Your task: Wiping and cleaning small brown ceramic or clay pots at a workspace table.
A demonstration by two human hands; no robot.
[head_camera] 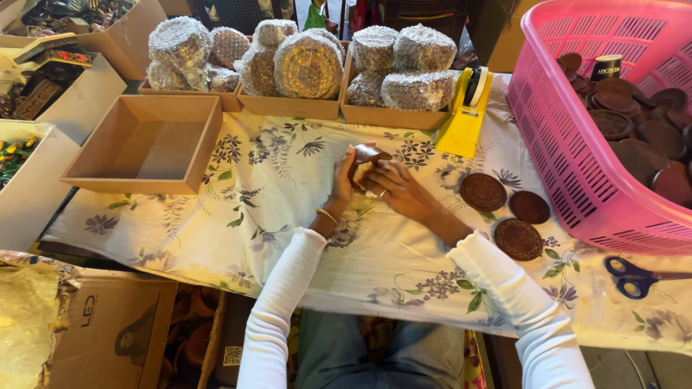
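Both my hands meet over the middle of the flowered tablecloth [274, 194]. My left hand [342, 181] and my right hand [395, 189] together hold a small brown clay piece [366, 155], partly hidden by my fingers. A gold bracelet sits on my left wrist. Three round brown clay discs [483, 191] lie flat on the cloth just right of my right hand.
An empty cardboard box [148, 144] stands at left. Behind it, boxes of bubble-wrapped bundles [310, 66] line the back. A yellow tape dispenser [467, 109] is at centre right. A pink basket [577, 166] holds several brown clay pieces. Blue-handled scissors [633, 277] lie at right.
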